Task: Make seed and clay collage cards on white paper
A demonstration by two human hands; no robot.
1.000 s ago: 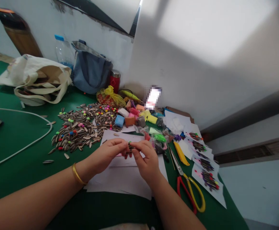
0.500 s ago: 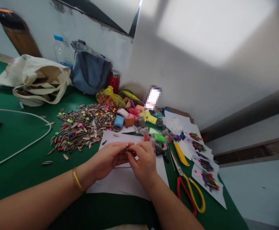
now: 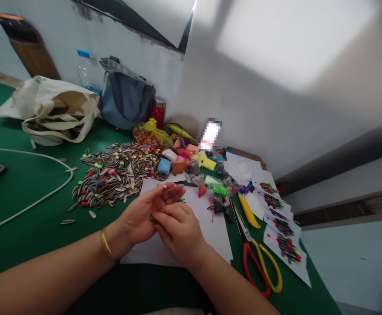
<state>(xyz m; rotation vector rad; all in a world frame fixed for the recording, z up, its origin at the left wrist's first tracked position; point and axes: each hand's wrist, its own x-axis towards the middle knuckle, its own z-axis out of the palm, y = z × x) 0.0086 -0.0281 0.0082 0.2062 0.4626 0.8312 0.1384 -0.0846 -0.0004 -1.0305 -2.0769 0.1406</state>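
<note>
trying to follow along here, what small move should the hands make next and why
Perhaps gently roll the small, rounded green piece between the right hand and left hand: the right appears to press it at the left's open, upturned palm, above the white paper sheets, so the palm offers a rolling surface.

Bright light washes the wall (image 3: 296,43) above soft shadow; the glowing screen (image 3: 211,131) is pixelated, fingers (image 3: 170,215) perhaps slightly blurred.

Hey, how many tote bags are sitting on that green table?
2: the white tote bag on the left and the blue tote bag just to its right. Others could be hidden behind them.
</note>
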